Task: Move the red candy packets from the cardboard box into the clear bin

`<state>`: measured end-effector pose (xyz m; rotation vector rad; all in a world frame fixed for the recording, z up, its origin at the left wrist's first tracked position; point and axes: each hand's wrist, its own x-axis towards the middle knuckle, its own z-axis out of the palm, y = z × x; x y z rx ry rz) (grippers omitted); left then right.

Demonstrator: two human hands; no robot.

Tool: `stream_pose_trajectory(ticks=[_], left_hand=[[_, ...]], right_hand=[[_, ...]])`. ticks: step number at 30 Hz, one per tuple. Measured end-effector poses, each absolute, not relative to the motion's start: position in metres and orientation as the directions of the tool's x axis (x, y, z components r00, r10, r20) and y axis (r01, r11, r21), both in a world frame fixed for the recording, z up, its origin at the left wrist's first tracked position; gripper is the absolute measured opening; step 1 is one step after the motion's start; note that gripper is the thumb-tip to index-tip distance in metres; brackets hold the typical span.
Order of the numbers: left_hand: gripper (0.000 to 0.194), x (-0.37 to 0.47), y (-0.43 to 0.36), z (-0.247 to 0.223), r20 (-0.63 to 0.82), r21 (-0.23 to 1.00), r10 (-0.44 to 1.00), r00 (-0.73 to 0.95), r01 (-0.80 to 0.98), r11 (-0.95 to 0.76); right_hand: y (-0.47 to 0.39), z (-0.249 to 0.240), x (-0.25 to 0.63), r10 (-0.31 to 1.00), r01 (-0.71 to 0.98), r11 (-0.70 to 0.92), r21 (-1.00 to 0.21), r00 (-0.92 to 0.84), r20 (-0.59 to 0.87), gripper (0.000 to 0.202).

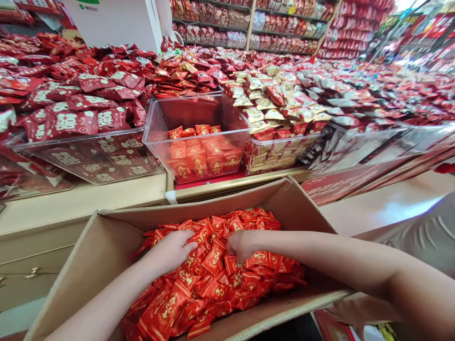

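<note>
An open cardboard box [103,251] holds a heap of small red packets with gold print [213,286]. My left hand [176,251] reaches into the box from the left, its thumb and fingers closed on a red packet [199,235] at the top of the heap. From the right comes my right hand [242,245], fingers curled down among the packets; what they grip is hidden. Just beyond the box stands a clear plastic bin [194,112], its lower part stacked with neat rows of matching red packets [197,161].
A bin of dark red packets [73,121] adjoins the clear bin on the left. Gold-and-red packets [273,102] pile up on its right, with more full bins beyond. A white panel [117,21] rises behind. Stocked shelves [213,19] line the back.
</note>
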<state>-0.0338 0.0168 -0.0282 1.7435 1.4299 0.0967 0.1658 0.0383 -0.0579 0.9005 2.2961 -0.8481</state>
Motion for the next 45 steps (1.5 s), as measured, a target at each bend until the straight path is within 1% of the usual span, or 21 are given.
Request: stream_pose_trajectory(ticks=[2, 3, 5, 6, 9, 10, 12, 13, 15, 17, 21, 25, 27, 29, 32, 34, 36, 38, 40, 43, 45], left_hand=[[0.015, -0.037, 0.016, -0.032, -0.426, 0.649, 0.845, 0.323, 0.76, 0.036], [0.015, -0.037, 0.016, -0.032, -0.42, 0.658, 0.851, 0.316, 0.751, 0.046], [0.027, -0.037, 0.014, -0.029, -0.405, 0.694, 0.857, 0.319, 0.717, 0.061], [0.038, -0.035, 0.013, -0.024, -0.39, 0.713, 0.86, 0.329, 0.699, 0.055], [0.063, -0.028, 0.007, 0.001, -0.419, 0.859, 0.779, 0.467, 0.482, 0.173], [0.066, -0.026, 0.006, 0.01, -0.451, 0.892, 0.685, 0.572, 0.29, 0.346], [0.065, -0.022, 0.003, 0.024, -0.442, 0.791, 0.565, 0.697, 0.006, 0.611], [0.061, -0.021, 0.002, 0.028, -0.43, 0.735, 0.555, 0.712, -0.081, 0.673], [0.053, -0.019, 0.002, 0.028, -0.441, 0.741, 0.618, 0.651, -0.123, 0.66], [0.053, -0.017, 0.003, 0.021, -0.429, 0.81, 0.714, 0.553, -0.115, 0.575], [0.043, -0.013, 0.004, 0.004, -0.336, 0.929, 0.866, 0.37, -0.02, 0.369], [0.03, -0.013, 0.004, 0.008, -0.312, 0.946, 0.912, 0.266, 0.172, 0.274], [0.027, -0.013, 0.005, 0.016, -0.353, 0.933, 0.896, 0.269, 0.175, 0.315], [0.025, -0.014, 0.005, 0.024, -0.383, 0.924, 0.875, 0.296, 0.136, 0.358], [0.028, -0.015, 0.005, 0.031, -0.373, 0.927, 0.857, 0.355, 0.098, 0.362], [0.029, -0.015, 0.004, 0.032, -0.366, 0.926, 0.846, 0.386, 0.065, 0.371], [0.029, -0.013, 0.003, 0.032, -0.402, 0.906, 0.844, 0.356, 0.022, 0.423], [0.028, -0.01, 0.002, 0.03, -0.463, 0.873, 0.844, 0.269, -0.024, 0.487], [0.027, -0.007, 0.001, 0.029, -0.514, 0.836, 0.829, 0.219, -0.086, 0.541], [0.024, -0.006, -0.002, 0.028, -0.519, 0.791, 0.808, 0.278, -0.202, 0.577], [0.023, -0.008, -0.003, 0.029, -0.519, 0.76, 0.803, 0.294, -0.272, 0.591]], right_hand=[[0.047, -0.055, 0.169, 0.426, 0.71, 0.422, -0.563, -0.704, -0.569, 0.021], [0.051, -0.052, 0.171, 0.45, 0.665, 0.292, -0.687, -0.729, -0.515, 0.022], [0.056, -0.045, 0.171, 0.504, 0.464, -0.036, -0.885, -0.756, -0.417, 0.022], [0.057, -0.04, 0.17, 0.532, 0.325, -0.193, -0.926, -0.758, -0.377, 0.023], [0.052, -0.025, 0.165, 0.577, -0.031, -0.488, -0.872, -0.761, -0.296, 0.027], [0.05, -0.02, 0.164, 0.569, -0.099, -0.535, -0.839, -0.776, -0.271, 0.028], [0.044, -0.012, 0.161, 0.562, -0.174, -0.574, -0.8, -0.794, -0.231, 0.025], [0.042, -0.009, 0.161, 0.571, -0.185, -0.567, -0.803, -0.791, -0.221, 0.024], [0.04, -0.004, 0.16, 0.612, -0.181, -0.531, -0.828, -0.758, -0.226, 0.023], [0.04, -0.001, 0.159, 0.67, -0.189, -0.522, -0.832, -0.695, -0.262, 0.024], [0.039, 0.003, 0.157, 0.71, -0.276, -0.591, -0.758, -0.624, -0.327, 0.029], [0.038, 0.003, 0.157, 0.741, -0.146, -0.475, -0.868, -0.598, -0.305, 0.032], [0.039, 0.003, 0.157, 0.752, -0.091, -0.434, -0.896, -0.584, -0.305, 0.03], [0.042, 0.004, 0.158, 0.73, -0.097, -0.456, -0.885, -0.609, -0.309, 0.031], [0.047, 0.008, 0.16, 0.718, -0.056, -0.413, -0.909, -0.635, -0.287, 0.033], [0.048, 0.014, 0.162, 0.737, 0.069, -0.285, -0.956, -0.622, -0.264, 0.032], [0.046, 0.023, 0.164, 0.84, 0.238, -0.033, -0.971, -0.52, -0.156, 0.028], [0.039, 0.032, 0.164, 0.9, 0.399, 0.277, -0.874, -0.428, 0.089, 0.024], [0.03, 0.038, 0.161, 0.842, 0.477, 0.499, -0.724, -0.462, 0.277, 0.026], [0.019, 0.038, 0.154, 0.729, 0.502, 0.658, -0.561, -0.61, 0.311, 0.042], [0.015, 0.038, 0.149, 0.679, 0.539, 0.727, -0.425, -0.659, 0.325, 0.038]])
